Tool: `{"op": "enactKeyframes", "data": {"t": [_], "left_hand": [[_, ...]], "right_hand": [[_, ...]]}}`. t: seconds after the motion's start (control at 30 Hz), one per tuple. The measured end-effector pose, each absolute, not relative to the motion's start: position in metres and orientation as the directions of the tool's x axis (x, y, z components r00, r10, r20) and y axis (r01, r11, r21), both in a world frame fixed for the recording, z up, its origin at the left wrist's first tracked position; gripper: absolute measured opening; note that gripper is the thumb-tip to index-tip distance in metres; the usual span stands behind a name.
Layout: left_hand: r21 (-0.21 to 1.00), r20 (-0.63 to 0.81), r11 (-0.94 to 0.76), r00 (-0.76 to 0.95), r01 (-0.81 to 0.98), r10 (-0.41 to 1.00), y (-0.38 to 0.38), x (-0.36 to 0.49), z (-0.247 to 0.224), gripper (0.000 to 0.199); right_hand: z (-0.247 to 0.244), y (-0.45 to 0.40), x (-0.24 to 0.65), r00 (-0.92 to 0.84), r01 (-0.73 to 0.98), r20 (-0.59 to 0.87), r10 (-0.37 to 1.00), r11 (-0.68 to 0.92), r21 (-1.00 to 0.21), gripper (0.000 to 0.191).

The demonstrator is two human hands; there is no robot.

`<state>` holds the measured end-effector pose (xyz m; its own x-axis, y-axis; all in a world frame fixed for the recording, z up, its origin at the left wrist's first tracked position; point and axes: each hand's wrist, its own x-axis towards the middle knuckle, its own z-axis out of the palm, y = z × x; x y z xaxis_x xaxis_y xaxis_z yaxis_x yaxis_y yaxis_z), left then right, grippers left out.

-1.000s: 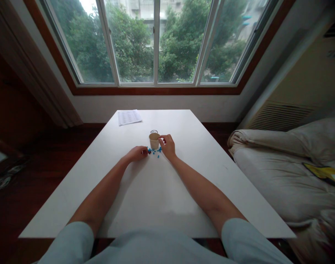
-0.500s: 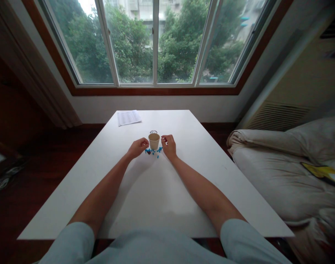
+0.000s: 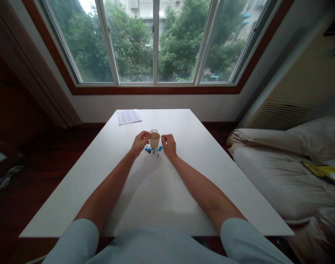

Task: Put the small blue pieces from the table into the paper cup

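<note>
- Centrally, between the left and right edges of a white table (image 3: pixel 195 128), a paper cup (image 3: pixel 154 143) stands upright, well in from the near edge.
- At the cup's left side, a person's left hand (image 3: pixel 140 142) bends its fingers at the rim, thumb and forefinger close together; whether they grip anything, one cannot tell.
- Opposite, the right hand (image 3: pixel 169 146) rests just beside the cup with fingers curled; whether it holds a piece is too small to tell.
- Small blue pieces (image 3: pixel 158 156) lie scattered on the tabletop along the cup's near side, with a few dark reddish ones (image 3: pixel 149 151) among them toward the left edge.
- Behind the cup, toward the far edge, sits a dark-rimmed round object (image 3: pixel 153 130).
- Printed papers (image 3: pixel 129 117) lie by the far left corner.
</note>
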<state>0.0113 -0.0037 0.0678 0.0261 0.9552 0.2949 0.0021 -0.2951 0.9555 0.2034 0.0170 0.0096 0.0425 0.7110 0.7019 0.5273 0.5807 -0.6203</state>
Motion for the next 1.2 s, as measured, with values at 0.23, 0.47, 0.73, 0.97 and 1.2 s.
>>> {"op": "enactKeyframes", "data": {"t": [0.23,0.47,0.73,0.97,1.2], "left_hand": [[0.954,0.292,-0.292,-0.001,0.067,0.956,-0.004,0.017,0.059,0.017],[0.949,0.311,-0.307,-0.067,0.063,0.948,-0.005,0.02,0.054,0.021],[0.966,0.258,-0.26,-0.108,-0.006,0.96,-0.003,0.021,0.047,0.028],[0.974,0.209,-0.218,-0.117,-0.069,0.971,-0.003,0.022,0.046,0.03],[0.921,0.328,-0.309,-0.045,0.235,0.944,-0.007,0.009,0.051,0.023]], "right_hand": [[0.011,0.016,0.202,0.032,0.511,0.707,0.707,0.596,-0.619,0.021],[0.012,0.014,0.201,0.024,0.512,0.704,0.71,0.596,-0.619,0.021],[0.012,0.014,0.201,0.024,0.502,0.708,0.706,0.604,-0.619,0.022],[0.011,0.014,0.201,0.021,0.501,0.705,0.709,0.603,-0.621,0.021],[0.013,0.014,0.202,0.032,0.507,0.701,0.713,0.593,-0.626,0.021]]}}
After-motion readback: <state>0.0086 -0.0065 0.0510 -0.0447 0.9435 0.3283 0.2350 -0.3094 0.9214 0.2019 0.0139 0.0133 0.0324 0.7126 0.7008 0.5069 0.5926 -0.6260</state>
